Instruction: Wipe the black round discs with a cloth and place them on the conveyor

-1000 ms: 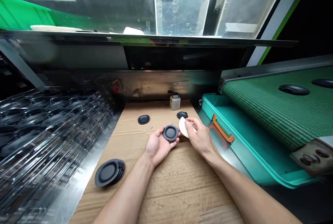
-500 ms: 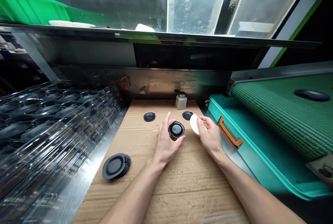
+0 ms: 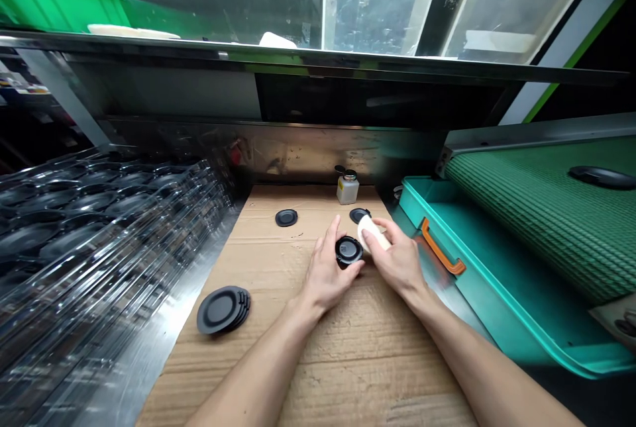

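Observation:
My left hand (image 3: pixel 325 271) grips a round black plastic part (image 3: pixel 348 250) by its rim, thumb on the near side and fingers on the far side. Close beside it, my right hand (image 3: pixel 397 258) pinches a thin, round white pad (image 3: pixel 371 234), whose edge is at the black part's right side; whether they touch I cannot tell. Behind the pad lies another black disc (image 3: pixel 358 215), partly covered. A further black disc (image 3: pixel 286 218) lies flat on the cardboard (image 3: pixel 248 255). To the left, several black discs form a leaning stack (image 3: pixel 221 311).
A small white bottle (image 3: pixel 347 189) with a dark cap stands at the back. Stacked clear trays (image 3: pixel 163 241) of black parts fill the left. At right, a teal bin (image 3: pixel 477 301) with an orange handle sits below a green conveyor belt (image 3: pixel 546 189) carrying a black part (image 3: pixel 602 177).
My left hand has moved slightly right with the black part, which now tilts less toward me. The white pad in my right hand has come left, up against its edge in view.

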Motion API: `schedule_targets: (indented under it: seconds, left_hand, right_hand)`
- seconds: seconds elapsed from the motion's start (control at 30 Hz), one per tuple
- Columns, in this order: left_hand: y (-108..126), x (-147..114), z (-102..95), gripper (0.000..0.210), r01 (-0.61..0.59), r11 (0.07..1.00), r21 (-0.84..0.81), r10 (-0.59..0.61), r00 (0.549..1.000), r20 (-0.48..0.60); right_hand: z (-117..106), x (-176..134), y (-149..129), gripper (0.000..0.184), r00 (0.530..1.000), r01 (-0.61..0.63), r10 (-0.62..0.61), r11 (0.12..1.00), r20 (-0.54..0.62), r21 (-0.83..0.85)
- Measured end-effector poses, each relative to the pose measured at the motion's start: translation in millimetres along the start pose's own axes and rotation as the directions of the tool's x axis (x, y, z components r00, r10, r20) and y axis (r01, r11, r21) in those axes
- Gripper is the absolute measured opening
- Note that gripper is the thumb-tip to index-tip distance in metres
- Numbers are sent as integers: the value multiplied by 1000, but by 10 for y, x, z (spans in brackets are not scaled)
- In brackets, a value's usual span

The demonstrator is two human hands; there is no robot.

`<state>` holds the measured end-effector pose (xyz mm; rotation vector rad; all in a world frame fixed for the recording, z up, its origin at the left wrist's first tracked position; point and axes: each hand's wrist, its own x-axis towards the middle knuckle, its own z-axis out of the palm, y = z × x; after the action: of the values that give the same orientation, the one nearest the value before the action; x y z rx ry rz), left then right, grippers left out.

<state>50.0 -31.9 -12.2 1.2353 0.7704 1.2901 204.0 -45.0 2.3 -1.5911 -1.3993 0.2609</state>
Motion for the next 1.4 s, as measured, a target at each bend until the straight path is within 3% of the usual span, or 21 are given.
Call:
schedule_targets:
  seconds: [0.07,0.13,0.27,0.37,0.43,0.5,0.57,0.67,0.77,0.93,1.03,1.17,1.27,1.4]
  left_hand:
    - [-13,28,3,63,135,988,-77,-140,988,-58]
    - [-11,61,-6,47,270,928,-258,-298,952,-75]
    - [-10,95,-31,26,354,739,-573,-427,904,7]
    - [-40,88,-11,19,378,707,-598,-425,902,67]
    - [-64,86,11,16,351,710,-610,-416,909,39]
    - [-83,90,25,14,318,712,-626,-415,910,-10]
    - [-91,96,22,15,320,710,-627,-418,908,-11]
    - [-82,104,-13,15,340,721,-604,-420,907,10]
    - [-57,117,-62,15,345,749,-565,-421,907,-3]
    - [48,133,-80,23,403,753,-519,-463,886,17]
    - [223,36,-91,28,408,811,-419,-432,901,41]
    - [618,-294,-295,32,341,940,6,-341,939,42]
    - [1005,-583,-628,46,315,889,333,-314,948,-57]
    - [1463,-792,-1163,52,328,785,526,-296,944,-147]
  right_hand:
    - [0,26,62,44,997,-75,78,991,-26,112]
    - [43,-1,80,47,993,-115,113,976,19,187]
    - [178,-143,13,45,974,5,-14,999,227,40]
    - [237,-209,-41,45,980,68,-26,975,198,-212]
    - [262,-244,-77,47,990,67,-16,927,139,-369]
    - [284,-272,-113,48,979,132,-47,888,198,-440]
    - [295,-262,-130,46,964,184,-67,865,257,-467]
    - [253,-153,-63,44,990,97,-26,850,142,-517]
    - [166,-43,75,43,998,19,9,887,57,-461]
    - [108,-37,202,41,994,23,20,925,109,-378]
    - [118,-57,215,40,988,62,-5,926,154,-373]
    - [122,-49,232,41,982,77,-1,914,187,-398]
    - [109,-40,238,44,975,79,19,905,223,-419]
    - [71,-44,212,45,964,80,39,902,264,-424]
